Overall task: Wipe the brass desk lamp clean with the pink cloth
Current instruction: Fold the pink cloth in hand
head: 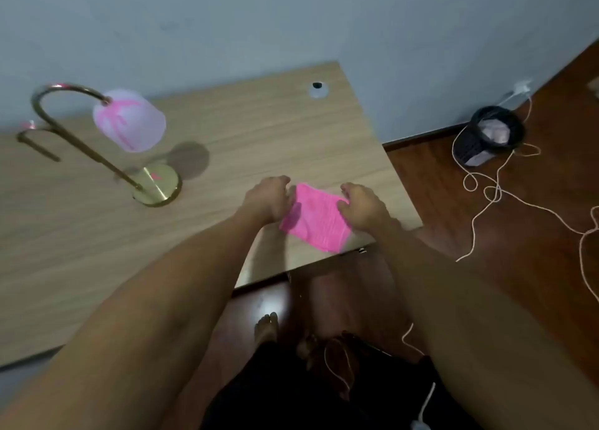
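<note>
A black bin [489, 136] with something pale inside stands on the brown wood floor [534, 222], right of the wooden desk [275, 131], near the grey wall [291, 17]. A white cord [486, 189] loops on the floor beside the bin. A small round hole [318, 89] sits at the desk's far edge.

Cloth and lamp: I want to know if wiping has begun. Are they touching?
Apart. The head view shows bare desk between the cloth, held by both hands near the desk's edge, and the lamp.

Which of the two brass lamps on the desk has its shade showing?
The nearer brass lamp, on the round base left of the pink cloth: its pale shade shows. The other lamp, at the left edge, shows only its curved arm.
</note>
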